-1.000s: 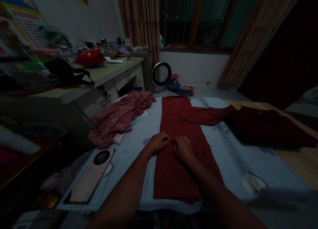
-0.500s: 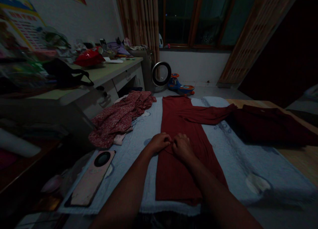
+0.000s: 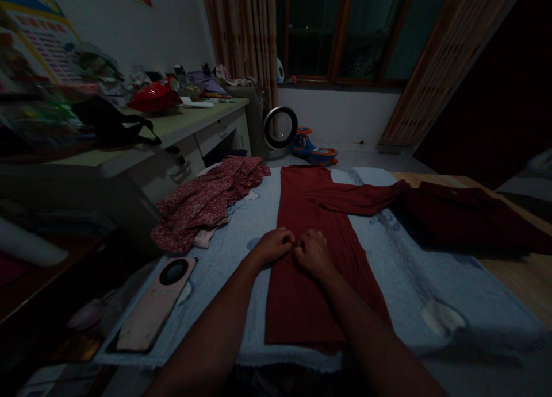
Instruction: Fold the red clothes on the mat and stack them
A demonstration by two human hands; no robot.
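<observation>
Left hand (image 3: 274, 245) and right hand (image 3: 311, 252), knuckles touching, both pinching a fold of the red garment (image 3: 311, 282) near its middle. The garment lies flat along a light blue cloth (image 3: 405, 270) on the table. Beside it: a crumpled floral garment (image 3: 207, 201), a phone (image 3: 150, 305), a dark red garment (image 3: 466, 216).

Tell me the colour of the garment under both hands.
Dark red garment, plain, no pattern; the head view shows it.
</observation>
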